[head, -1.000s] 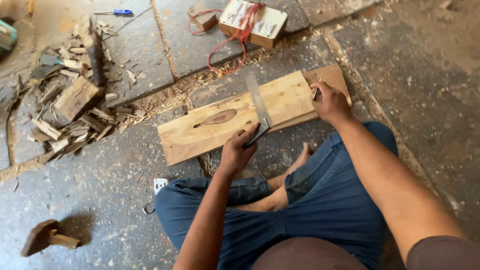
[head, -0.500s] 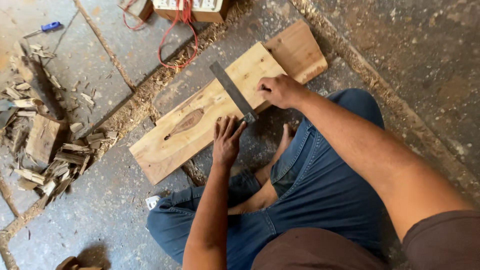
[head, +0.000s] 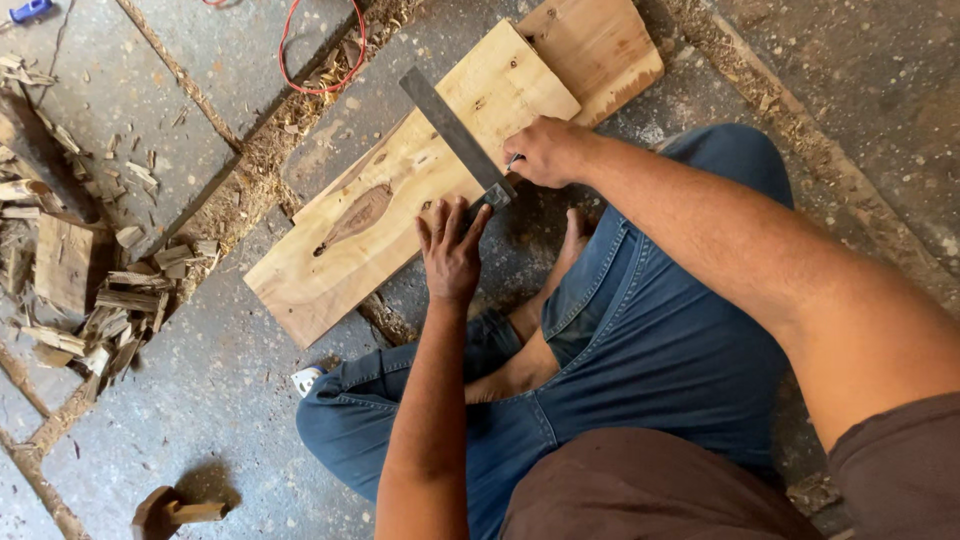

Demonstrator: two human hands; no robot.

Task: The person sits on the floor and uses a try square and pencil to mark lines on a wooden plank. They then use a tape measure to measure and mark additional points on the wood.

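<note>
A pale wooden plank (head: pixel 400 200) with a dark knot lies on the stone floor before my crossed legs. A metal try square (head: pixel 455 135) lies across the plank, its stock at the near edge. My left hand (head: pixel 450 250) rests with spread fingers on the stock, pressing it to the plank's edge. My right hand (head: pixel 548 152) is closed around a small pencil or marker, its tip beside the square's blade. A second board (head: pixel 600 45) sits under the plank's far end.
Wood scraps and chips (head: pixel 70 270) are piled at the left. A red cord (head: pixel 320 55) loops near the top. A wooden mallet-like tool (head: pixel 170 512) lies at the bottom left. Sawdust fills the floor joints.
The view has shifted, so plank and hands sit higher and more central. My left hand has flattened against the square's stock. My right hand has moved along the blade toward the near edge.
</note>
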